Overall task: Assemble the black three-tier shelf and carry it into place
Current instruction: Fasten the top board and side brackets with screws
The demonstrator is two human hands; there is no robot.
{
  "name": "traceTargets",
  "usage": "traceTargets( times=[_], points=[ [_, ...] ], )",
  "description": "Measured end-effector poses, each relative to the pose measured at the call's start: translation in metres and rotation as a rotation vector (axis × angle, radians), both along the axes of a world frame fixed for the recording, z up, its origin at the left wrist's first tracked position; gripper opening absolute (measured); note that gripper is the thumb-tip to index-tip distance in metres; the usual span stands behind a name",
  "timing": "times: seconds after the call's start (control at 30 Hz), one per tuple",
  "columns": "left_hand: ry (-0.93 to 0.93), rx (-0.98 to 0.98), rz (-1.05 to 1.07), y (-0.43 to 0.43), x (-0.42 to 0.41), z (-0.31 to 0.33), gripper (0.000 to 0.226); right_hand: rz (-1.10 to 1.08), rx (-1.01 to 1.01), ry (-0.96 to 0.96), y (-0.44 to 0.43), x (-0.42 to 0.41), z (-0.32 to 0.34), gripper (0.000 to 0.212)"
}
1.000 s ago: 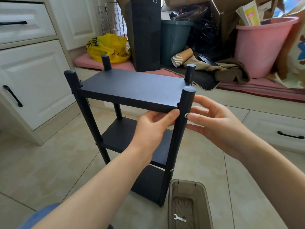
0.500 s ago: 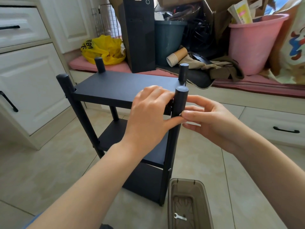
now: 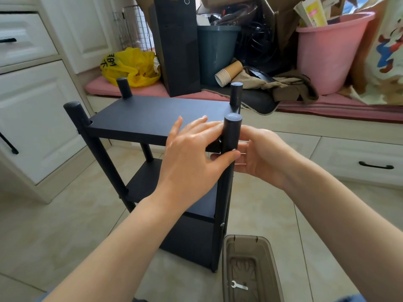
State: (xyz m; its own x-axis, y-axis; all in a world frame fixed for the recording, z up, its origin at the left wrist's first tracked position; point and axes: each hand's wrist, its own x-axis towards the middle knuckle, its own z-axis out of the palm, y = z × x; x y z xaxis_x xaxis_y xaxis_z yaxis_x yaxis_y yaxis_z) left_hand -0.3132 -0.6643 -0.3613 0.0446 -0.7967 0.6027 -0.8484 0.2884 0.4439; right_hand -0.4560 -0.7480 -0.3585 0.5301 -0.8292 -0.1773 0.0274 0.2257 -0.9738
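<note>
So the black shelf (image 3: 152, 118) stands upright on the tiled floor (image 3: 54, 225) with all three tiers in, right in front of us. Just beside its near right foot is a brown plastic tub (image 3: 272, 258) with a little wrench (image 3: 238, 286) in it. Along the far side there's a pink cushion (image 3: 338, 105) piled with a yellow bag (image 3: 130, 66), a tall black box (image 3: 176, 46), a dark green bin (image 3: 216, 53), stacked paper cups (image 3: 229, 73) and a pink bucket (image 3: 331, 57). White cabinets (image 3: 32, 105) are on the left.

Our left hand (image 3: 192, 153) lies flat over the top tier's near right corner, fingers straight and thumb against the near right post (image 3: 232, 131), so it hides that joint. Our right hand (image 3: 266, 155) has bent fingers meeting the post's right side; we can't tell if it's pinching anything.

Compared with half a second ago, the left fingers have straightened out, while the right hand stayed put.
</note>
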Motion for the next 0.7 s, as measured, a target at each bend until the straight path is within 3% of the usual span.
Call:
traceTargets(
  times=[0.23,0.37,0.5,0.7],
  points=[
    [-0.138,-0.077,0.07,0.003,0.0,-0.005,0.055,0.063,-0.086,0.012,-0.001,-0.002,-0.003,0.034],
    [-0.156,-0.126,0.11,0.002,-0.002,-0.007,0.053,0.023,-0.022,-0.004,-0.005,-0.02,-0.006,0.04],
    [-0.163,-0.126,0.11,0.002,0.0,-0.004,0.053,-0.02,0.113,-0.074,0.001,-0.039,-0.022,0.031],
    [-0.133,-0.135,0.083,0.004,-0.002,-0.003,0.048,-0.047,0.32,0.189,0.006,-0.067,-0.091,0.023]
  ],
)
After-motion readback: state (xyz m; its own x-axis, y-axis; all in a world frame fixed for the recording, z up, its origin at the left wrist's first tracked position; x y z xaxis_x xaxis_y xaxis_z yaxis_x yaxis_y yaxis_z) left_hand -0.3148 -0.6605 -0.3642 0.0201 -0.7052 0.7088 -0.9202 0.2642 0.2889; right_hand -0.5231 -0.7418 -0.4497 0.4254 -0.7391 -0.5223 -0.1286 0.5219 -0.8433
